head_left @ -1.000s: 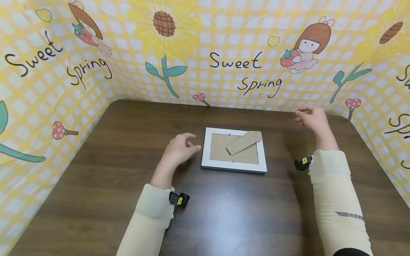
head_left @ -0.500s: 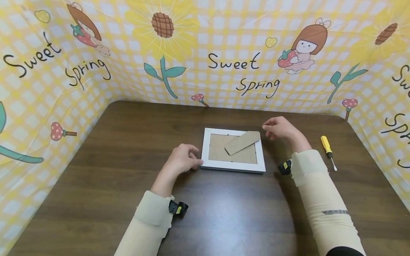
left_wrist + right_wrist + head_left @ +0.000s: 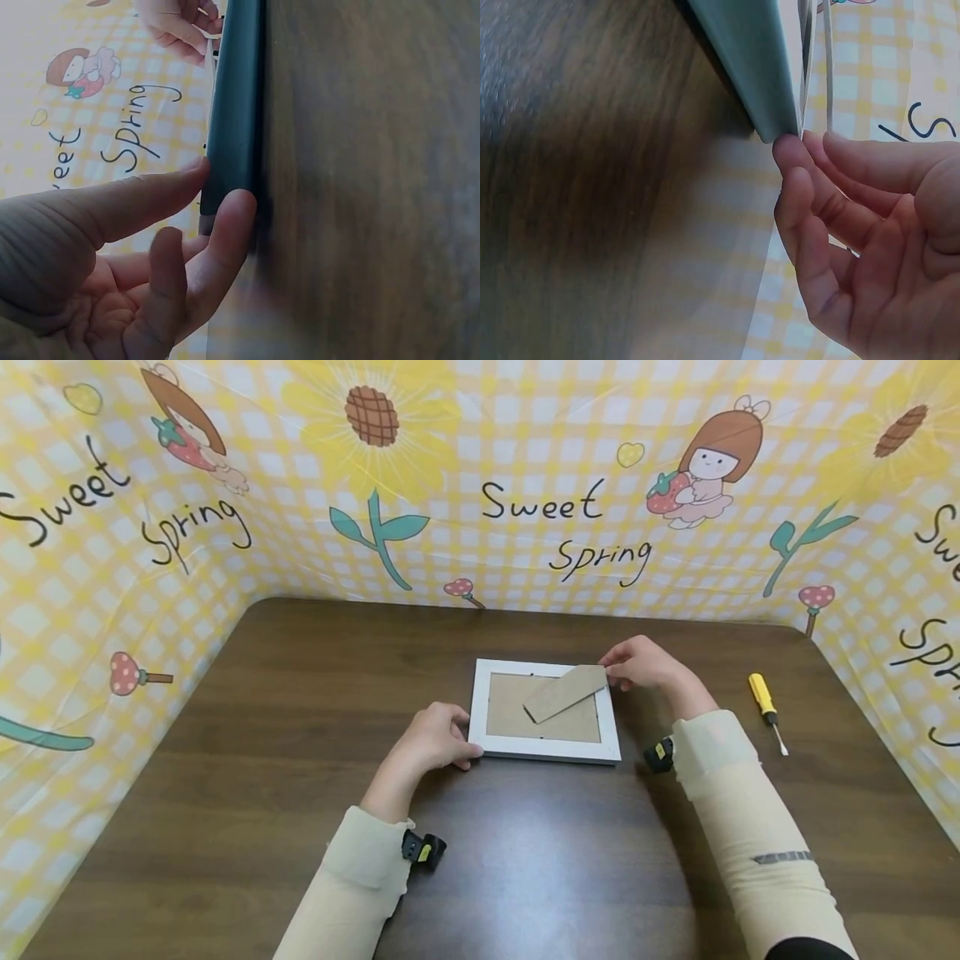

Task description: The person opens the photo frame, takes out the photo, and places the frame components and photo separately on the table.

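A white picture frame (image 3: 547, 749) lies face down on the table, its brown backboard (image 3: 510, 706) showing. The cardboard stand (image 3: 566, 693) lies slantwise over the backboard, with its end at the far right corner. My left hand (image 3: 431, 739) holds the frame's near left corner, thumb on the upper edge and a finger against the side, as the left wrist view shows. At the far right my right hand (image 3: 645, 664) has its thumb tip at the stand's end. In the right wrist view its fingertips (image 3: 789, 154) touch the frame's corner.
A flat-tipped screwdriver (image 3: 763, 697) with a yellow handle lies on the dark wooden table (image 3: 225, 760) right of the right hand. Yellow checked cloth (image 3: 525, 435) with printed drawings encloses the table at the back and sides.
My right hand has come left from above the screwdriver, uncovering it, and reached the frame's far right corner. My left hand has closed in on the near left corner. The frame stays put.
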{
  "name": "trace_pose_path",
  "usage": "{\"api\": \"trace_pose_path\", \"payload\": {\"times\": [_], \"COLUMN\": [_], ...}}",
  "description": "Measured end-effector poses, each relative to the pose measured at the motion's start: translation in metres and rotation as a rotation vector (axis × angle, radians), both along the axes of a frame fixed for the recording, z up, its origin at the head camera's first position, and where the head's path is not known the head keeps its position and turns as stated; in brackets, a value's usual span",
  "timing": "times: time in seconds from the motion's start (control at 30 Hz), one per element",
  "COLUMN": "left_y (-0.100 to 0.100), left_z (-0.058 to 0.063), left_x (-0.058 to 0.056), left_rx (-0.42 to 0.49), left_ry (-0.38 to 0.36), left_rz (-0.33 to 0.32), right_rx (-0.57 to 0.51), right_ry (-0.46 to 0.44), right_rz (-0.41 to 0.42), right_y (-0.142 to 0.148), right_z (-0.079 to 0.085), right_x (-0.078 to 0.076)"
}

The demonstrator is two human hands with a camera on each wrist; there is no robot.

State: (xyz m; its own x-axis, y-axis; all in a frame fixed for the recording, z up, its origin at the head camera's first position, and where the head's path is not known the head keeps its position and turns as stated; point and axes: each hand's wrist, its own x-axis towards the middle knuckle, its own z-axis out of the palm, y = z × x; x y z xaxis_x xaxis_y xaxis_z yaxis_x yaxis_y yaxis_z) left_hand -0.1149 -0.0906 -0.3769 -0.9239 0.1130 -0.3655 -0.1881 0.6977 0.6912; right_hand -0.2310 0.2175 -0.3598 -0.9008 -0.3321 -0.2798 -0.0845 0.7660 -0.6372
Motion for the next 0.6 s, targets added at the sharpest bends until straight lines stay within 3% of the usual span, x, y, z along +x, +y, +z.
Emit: {"api": "trace_pose_path", "payload": {"times": [0.6], "left_y": [-0.0056], "left_z": [0.0009], "left_x": [-0.0067], "left_rx": [-0.003], "left_ry": [-0.005], "left_rz": [0.005], "right_rx": [0.030], "right_ry": [0.009], "right_rz": [0.016], "right_y": [-0.0041], "right_z": [-0.0025], "right_x": [0.0018]}}
